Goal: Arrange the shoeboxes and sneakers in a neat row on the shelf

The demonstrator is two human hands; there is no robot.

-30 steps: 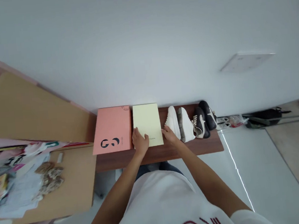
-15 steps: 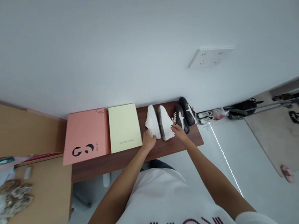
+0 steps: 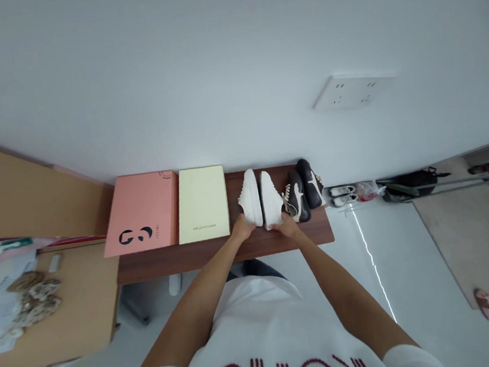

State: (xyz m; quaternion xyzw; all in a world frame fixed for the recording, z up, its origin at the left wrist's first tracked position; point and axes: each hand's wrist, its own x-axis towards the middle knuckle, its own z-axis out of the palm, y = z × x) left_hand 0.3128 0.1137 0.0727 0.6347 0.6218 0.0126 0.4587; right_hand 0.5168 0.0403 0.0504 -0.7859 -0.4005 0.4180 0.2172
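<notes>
Two white sneakers stand side by side on a dark wooden bench (image 3: 216,252) against the wall. My left hand (image 3: 243,228) grips the heel of the left white sneaker (image 3: 250,197). My right hand (image 3: 286,226) grips the heel of the right white sneaker (image 3: 271,198). Both hands have their fingers curled on the shoes. Just to the right sits a pair of black sneakers (image 3: 303,193). Left of the white pair lie a pale yellow box (image 3: 202,204) and a pink box (image 3: 142,213).
A light wooden desk (image 3: 71,315) with papers and small objects stands at the left. More shoes (image 3: 343,195) and a dark bag (image 3: 409,182) lie on the floor by the wall at the right. A wall socket plate (image 3: 354,90) and a mat (image 3: 470,242) are also right.
My hands left the yellow box and moved right to the white sneakers. The right hand shifted from beside the black shoe onto the right white sneaker's heel, and that shoe now stands upright.
</notes>
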